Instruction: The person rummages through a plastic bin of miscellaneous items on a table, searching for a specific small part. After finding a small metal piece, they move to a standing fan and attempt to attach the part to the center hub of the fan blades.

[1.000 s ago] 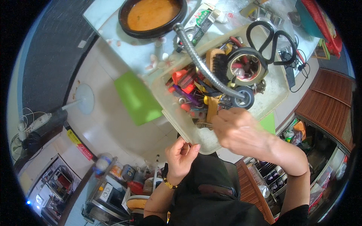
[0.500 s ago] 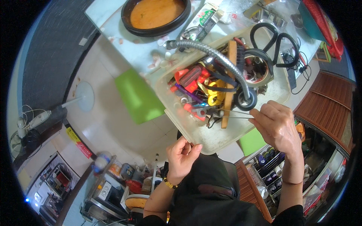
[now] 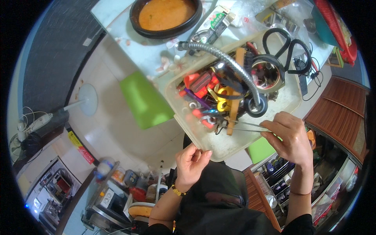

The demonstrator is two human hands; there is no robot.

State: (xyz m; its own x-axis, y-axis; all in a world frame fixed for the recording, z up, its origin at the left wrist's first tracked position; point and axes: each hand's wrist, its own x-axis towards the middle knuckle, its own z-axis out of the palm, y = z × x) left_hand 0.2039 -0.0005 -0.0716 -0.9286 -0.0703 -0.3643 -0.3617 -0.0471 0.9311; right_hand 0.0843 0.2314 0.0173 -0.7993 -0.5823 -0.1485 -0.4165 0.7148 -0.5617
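A clear plastic tray (image 3: 223, 145) full of tools sits tilted in front of me. My left hand (image 3: 190, 163) pinches its near corner. My right hand (image 3: 290, 138) holds a thin pair of metal tweezers (image 3: 246, 126), their tips pointing left into the pile. Inside lie red and orange handles (image 3: 196, 83), yellow-handled scissors (image 3: 221, 100), a wooden stick (image 3: 234, 113), a black tape roll (image 3: 257, 107) and a larger tape roll (image 3: 267, 70). A flexible metal hose (image 3: 227, 62) arches over the tools.
A black bowl of orange liquid (image 3: 164, 13) stands on the white table behind the tray. Big black-handled scissors (image 3: 285, 47) and cables lie at the right. A green stool (image 3: 144, 100) stands on the floor at left, a second green one (image 3: 260, 149) under my right hand.
My right hand has drawn back out of the tray to the right, now holding the tweezers. The tray appears more tilted and further up in view. My left hand keeps the corner.
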